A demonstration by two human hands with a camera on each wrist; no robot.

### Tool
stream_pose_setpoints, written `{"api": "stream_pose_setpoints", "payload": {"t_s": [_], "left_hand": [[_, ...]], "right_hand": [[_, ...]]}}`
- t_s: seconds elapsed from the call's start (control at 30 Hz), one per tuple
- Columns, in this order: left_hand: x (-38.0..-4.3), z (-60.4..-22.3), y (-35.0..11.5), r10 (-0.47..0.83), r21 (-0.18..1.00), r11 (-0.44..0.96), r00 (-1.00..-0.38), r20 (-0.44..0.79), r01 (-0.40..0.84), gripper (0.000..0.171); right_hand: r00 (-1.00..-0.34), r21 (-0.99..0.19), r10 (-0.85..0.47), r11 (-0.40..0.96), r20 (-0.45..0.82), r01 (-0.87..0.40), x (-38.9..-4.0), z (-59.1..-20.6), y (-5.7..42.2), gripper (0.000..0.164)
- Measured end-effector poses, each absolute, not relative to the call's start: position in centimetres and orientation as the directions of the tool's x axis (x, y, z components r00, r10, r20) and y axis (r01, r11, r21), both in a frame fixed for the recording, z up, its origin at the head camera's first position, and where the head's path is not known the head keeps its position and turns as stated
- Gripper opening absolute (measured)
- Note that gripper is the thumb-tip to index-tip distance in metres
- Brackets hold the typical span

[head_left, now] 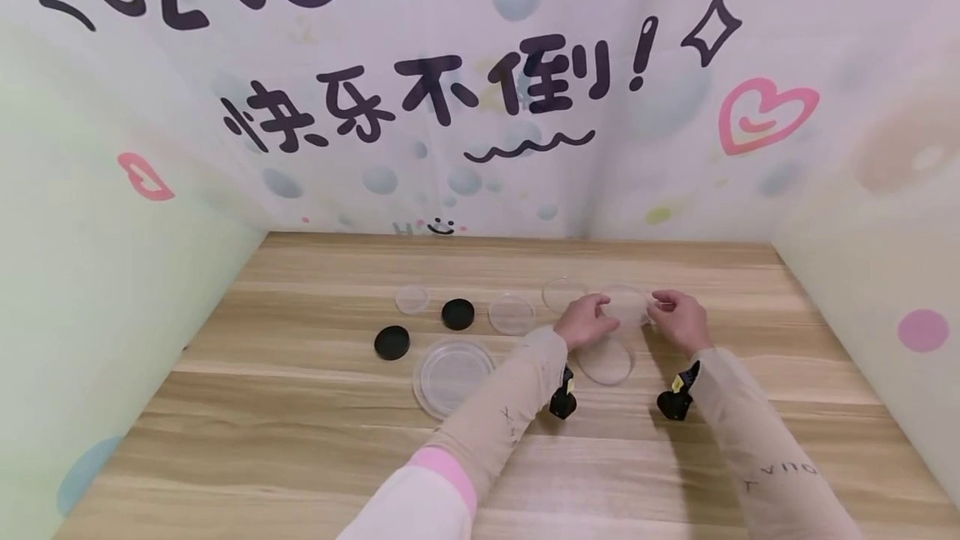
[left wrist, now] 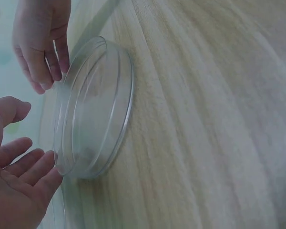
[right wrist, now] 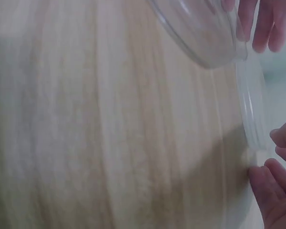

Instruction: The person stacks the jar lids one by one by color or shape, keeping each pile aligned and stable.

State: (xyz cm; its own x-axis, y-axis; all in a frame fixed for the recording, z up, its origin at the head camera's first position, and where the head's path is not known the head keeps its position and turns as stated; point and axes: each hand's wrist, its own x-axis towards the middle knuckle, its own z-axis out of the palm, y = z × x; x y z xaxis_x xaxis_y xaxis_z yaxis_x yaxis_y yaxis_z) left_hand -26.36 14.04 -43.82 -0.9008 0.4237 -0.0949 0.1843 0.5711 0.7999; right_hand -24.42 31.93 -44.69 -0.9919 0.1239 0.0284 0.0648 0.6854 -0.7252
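Observation:
Several clear round dishes lie around my hands on the wooden table. My left hand [head_left: 587,322] has its fingers extended beside a clear dish [head_left: 606,359]; in the left wrist view the fingertips overlap the dish rim [left wrist: 126,109], and I cannot tell if they touch. Farther back, another clear dish [head_left: 628,307] lies between the hands. My right hand [head_left: 681,319] is at that dish's right edge, thumb and fingers apart. In the right wrist view its fingers [right wrist: 264,191] are beside the low dish wall [right wrist: 250,109]; contact is unclear.
To the left lie a large clear lid-like disc [head_left: 453,377], two black round caps [head_left: 392,342] and smaller clear discs [head_left: 512,313]. Another clear disc [head_left: 564,294] is behind the left hand. A printed cloth backdrop [head_left: 450,182] rises at the table's back edge.

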Motion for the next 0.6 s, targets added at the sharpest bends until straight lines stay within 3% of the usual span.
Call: {"api": "stream_pose_setpoints", "payload": {"t_s": [0.6], "left_hand": [[-26.26,-44.45,14.67,0.42,0.824,0.548,-0.899,-0.124,0.142,0.044]], "right_hand": [[-0.995,-0.709,0.102,0.7,-0.021,0.086,-24.36,-44.86,32.72,0.039]]}}
